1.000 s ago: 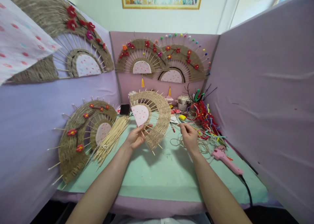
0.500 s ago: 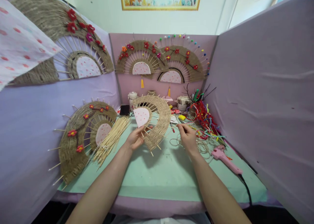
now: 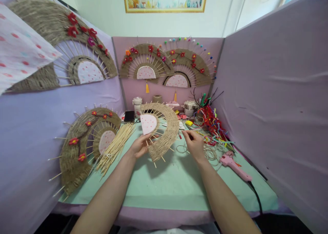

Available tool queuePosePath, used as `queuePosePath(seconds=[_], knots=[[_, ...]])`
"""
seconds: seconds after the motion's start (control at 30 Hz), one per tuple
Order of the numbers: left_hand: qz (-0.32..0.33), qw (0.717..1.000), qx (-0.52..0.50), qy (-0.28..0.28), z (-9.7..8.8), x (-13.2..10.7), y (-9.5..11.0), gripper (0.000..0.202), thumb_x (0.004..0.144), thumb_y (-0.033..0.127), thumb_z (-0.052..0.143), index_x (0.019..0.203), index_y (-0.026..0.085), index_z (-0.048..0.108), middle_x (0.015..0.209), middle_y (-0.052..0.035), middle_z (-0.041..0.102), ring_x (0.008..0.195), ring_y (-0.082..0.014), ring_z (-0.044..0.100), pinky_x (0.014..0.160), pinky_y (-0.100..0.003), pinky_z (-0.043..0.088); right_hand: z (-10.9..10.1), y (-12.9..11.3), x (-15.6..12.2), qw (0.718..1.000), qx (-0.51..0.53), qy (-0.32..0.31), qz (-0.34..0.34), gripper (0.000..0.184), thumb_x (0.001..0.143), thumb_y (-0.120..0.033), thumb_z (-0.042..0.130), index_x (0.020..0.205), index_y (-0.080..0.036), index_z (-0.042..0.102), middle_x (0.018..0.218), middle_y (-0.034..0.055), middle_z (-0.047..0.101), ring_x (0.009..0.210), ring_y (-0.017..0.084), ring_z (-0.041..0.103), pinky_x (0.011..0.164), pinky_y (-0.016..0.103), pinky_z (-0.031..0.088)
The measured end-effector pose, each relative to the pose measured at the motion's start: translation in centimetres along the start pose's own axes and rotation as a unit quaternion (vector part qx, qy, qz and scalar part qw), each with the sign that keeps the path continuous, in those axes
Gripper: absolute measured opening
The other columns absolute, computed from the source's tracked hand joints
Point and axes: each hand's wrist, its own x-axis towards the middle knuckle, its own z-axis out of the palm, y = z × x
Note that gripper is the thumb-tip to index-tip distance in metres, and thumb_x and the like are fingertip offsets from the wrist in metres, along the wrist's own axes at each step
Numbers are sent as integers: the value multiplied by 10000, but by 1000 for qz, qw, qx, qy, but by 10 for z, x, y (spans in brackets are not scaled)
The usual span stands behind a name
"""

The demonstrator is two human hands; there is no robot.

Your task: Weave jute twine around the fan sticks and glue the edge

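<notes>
My left hand point(image 3: 140, 146) is closed on the lower inner edge of a half-round fan point(image 3: 171, 124) woven from jute twine over thin wooden sticks. The fan is tilted above the table, with its dotted white half-circle point(image 3: 148, 123) facing left and its stick ends poking past the rim. To the right of the fan, apart from its edge, my right hand point(image 3: 195, 146) pinches a thin strand of twine, which is hard to make out. Loose loops of twine point(image 3: 210, 153) lie under and beside this hand.
A bundle of sticks point(image 3: 116, 146) and a finished flowered fan point(image 3: 74, 155) stand at left. On the right lie a pink glue gun point(image 3: 235, 165) with a black cord and a heap of coloured pipe cleaners point(image 3: 211, 121). A jar point(image 3: 137, 106) and a phone point(image 3: 129, 116) are behind.
The held fan has turned slightly, its lower end swinging to the left. My right hand has moved a little to the left, and the whole view has shifted slightly.
</notes>
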Motion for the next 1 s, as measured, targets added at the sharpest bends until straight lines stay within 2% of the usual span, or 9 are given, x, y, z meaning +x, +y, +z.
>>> queuePosePath(seconds=[0.13, 0.23, 0.37, 0.57, 0.67, 0.77, 1.0], knots=[[-4, 999, 39, -2, -3, -5, 7, 295, 826, 173, 556, 1117, 126, 580, 1011, -141, 680, 785, -250, 678, 674, -370, 546, -3, 1, 3, 1000, 13, 6, -20, 260, 833, -394, 552, 713, -179, 634, 664, 20, 578, 619, 148, 503, 599, 266, 386], [-7, 998, 53, -27, -3, -9, 12, 304, 828, 183, 557, 1127, 135, 581, 1028, -140, 676, 755, -248, 679, 642, -364, 544, -3, 3, 5, 999, 49, -13, 17, 249, 823, -399, 553, 740, -181, 639, 689, 20, 595, 635, 152, 516, 606, 267, 398], [-4, 998, 47, -50, -1, -13, 14, 281, 836, 187, 556, 1111, 145, 597, 1017, -126, 679, 788, -252, 675, 675, -372, 545, -1, 5, 5, 991, 97, -49, 77, 266, 810, -412, 558, 731, -170, 636, 636, 3, 569, 588, 140, 479, 565, 251, 377], [-8, 996, 46, -78, -2, -15, 15, 256, 846, 201, 555, 1089, 143, 609, 1009, -122, 676, 826, -257, 671, 706, -374, 544, 0, 5, 5, 986, 118, -82, 89, 314, 802, -449, 556, 729, -158, 648, 621, 10, 560, 567, 144, 460, 543, 251, 351], [-7, 995, 58, -83, -4, -16, 17, 260, 848, 206, 558, 1096, 136, 597, 991, -122, 675, 795, -232, 674, 687, -344, 543, -1, 5, 4, 988, 106, -82, 81, 316, 812, -449, 547, 728, -159, 643, 619, 9, 561, 567, 144, 465, 537, 249, 349], [-4, 994, 68, -86, -5, -18, 21, 264, 841, 219, 569, 1089, 129, 586, 962, -109, 672, 772, -227, 674, 664, -341, 544, -2, 5, 5, 993, 84, -55, 60, 275, 823, -410, 549, 736, -165, 639, 638, 6, 573, 590, 145, 487, 561, 251, 373], [-31, 991, 107, -75, -3, -24, 26, 290, 809, 229, 604, 1079, 128, 573, 947, -104, 666, 727, -219, 669, 590, -307, 534, -6, 10, 9, 997, 13, 0, -79, 160, 871, -283, 528, 783, -189, 623, 740, 26, 591, 718, 164, 539, 677, 287, 411]])
